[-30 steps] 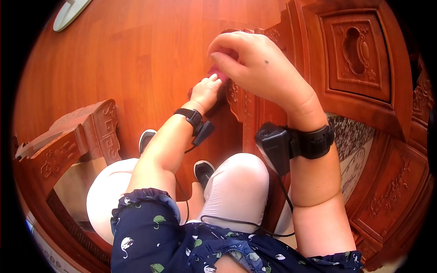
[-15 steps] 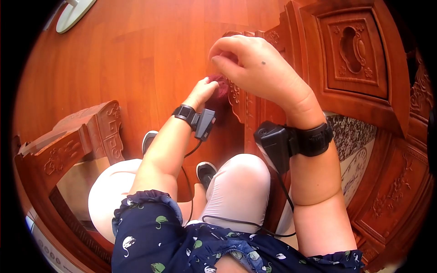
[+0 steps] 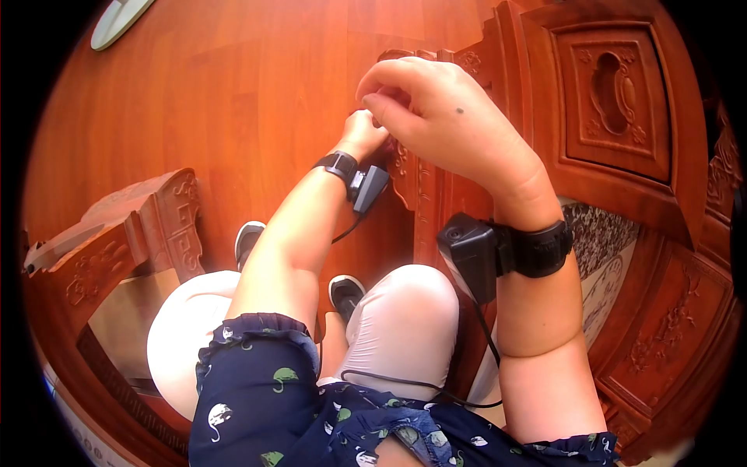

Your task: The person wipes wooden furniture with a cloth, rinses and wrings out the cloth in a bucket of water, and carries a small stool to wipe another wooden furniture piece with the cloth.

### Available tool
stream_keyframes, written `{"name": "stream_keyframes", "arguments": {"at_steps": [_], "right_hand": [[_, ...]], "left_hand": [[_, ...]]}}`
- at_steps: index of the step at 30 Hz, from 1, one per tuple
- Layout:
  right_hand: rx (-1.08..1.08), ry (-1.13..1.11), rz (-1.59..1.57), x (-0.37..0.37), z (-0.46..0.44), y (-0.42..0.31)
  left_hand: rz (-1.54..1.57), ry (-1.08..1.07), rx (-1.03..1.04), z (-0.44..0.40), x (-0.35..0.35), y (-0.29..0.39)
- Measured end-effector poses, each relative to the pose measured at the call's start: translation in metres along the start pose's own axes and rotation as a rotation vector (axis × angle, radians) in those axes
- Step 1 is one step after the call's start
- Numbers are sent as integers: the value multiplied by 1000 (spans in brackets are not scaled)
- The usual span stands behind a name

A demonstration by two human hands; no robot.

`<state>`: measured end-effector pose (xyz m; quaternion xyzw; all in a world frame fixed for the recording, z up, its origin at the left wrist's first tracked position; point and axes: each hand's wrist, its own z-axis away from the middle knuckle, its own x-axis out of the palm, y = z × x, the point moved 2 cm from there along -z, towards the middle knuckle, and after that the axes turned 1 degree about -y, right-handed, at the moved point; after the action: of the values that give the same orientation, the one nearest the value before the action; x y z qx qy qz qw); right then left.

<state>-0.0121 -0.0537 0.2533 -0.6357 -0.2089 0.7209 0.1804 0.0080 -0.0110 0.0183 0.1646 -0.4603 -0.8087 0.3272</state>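
Over wooden floor [image 3: 210,117] by cabinet [image 3: 618,144]: right hand [image 3: 420,101] loosely curled, left hand [image 3: 362,134], grip unclear.

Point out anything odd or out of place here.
Nothing looks spilled on the visible reddish-brown floor. Only the black cable looks untidy: it lies loosely across the white trouser leg, where it might snag.

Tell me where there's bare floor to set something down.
The widest bare patch is reddish floor, bordered by the white base at top left, the carved woodwork at left and the left hand. It's crowded where the right hand overlaps it in view, near the carved cabinet.
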Motion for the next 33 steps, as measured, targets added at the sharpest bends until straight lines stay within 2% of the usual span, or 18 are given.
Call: {"name": "stream_keyframes", "arguments": {"at_steps": [2, 4, 8, 10, 11, 14, 18, 25, 27, 30, 33], "right_hand": [[-3, 6, 12, 0, 0, 0], [-30, 22, 31, 1, 0, 0], [-40, 23, 12, 2, 0, 0], [-26, 17, -16, 2, 0, 0], [-27, 18, -15, 2, 0, 1], [33, -18, -45, 3, 0, 3], [3, -3, -22, 3, 0, 3], [-32, 18, -6, 2, 1, 3], [-25, 11, -28, 3, -1, 5], [-41, 31, -42, 4, 0, 4], [-48, 39, -31, 3, -1, 7]], "left_hand": [[20, -24, -73, 1, 2, 6], [-221, 30, 40, 2, 1, 13], [-338, 166, 183, -19, 16, -18], [228, 138, 79, -17, 19, -25], [375, 111, 4, -16, 18, -29], [539, 0, -164, -9, 14, -39], [507, 3, -110, -11, 14, -34], [90, 162, 30, -25, 25, -30], [151, 142, -39, -31, 24, -39], [422, 95, -260, -31, 19, -62], [415, 165, -174, -6, 15, -42]]}}
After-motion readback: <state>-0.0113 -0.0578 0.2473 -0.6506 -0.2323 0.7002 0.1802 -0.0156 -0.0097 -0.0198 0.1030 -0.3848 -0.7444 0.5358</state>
